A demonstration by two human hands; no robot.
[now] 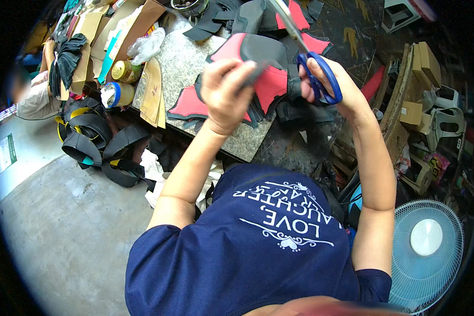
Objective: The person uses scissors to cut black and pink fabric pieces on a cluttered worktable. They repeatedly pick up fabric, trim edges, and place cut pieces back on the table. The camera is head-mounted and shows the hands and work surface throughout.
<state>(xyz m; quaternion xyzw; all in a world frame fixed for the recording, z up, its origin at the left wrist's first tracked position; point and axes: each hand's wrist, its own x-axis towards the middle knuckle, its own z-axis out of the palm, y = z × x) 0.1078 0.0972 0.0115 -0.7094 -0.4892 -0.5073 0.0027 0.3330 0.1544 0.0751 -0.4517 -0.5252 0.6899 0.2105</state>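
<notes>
My left hand [226,97] is raised over the table, smeared by motion. Its fingers are closed on a small dark piece [254,75], whose material I cannot make out. My right hand [351,94] has its thumb and fingers in the blue handles of a pair of scissors [294,30]. The long blades point up and away to the left; whether they are apart is hard to tell. Beneath and beyond both hands lie red and black cut panels [273,87], some overlapping, with a grey-black curved part [262,48] among them.
The panels rest on a speckled stone slab [237,143]. Brown pattern pieces [151,95], a yellow-lidded jar [125,71] and a white tub [117,95] stand left. Black straps [84,139] are heaped below. A person [39,97] sits far left; a fan [426,237] stands right.
</notes>
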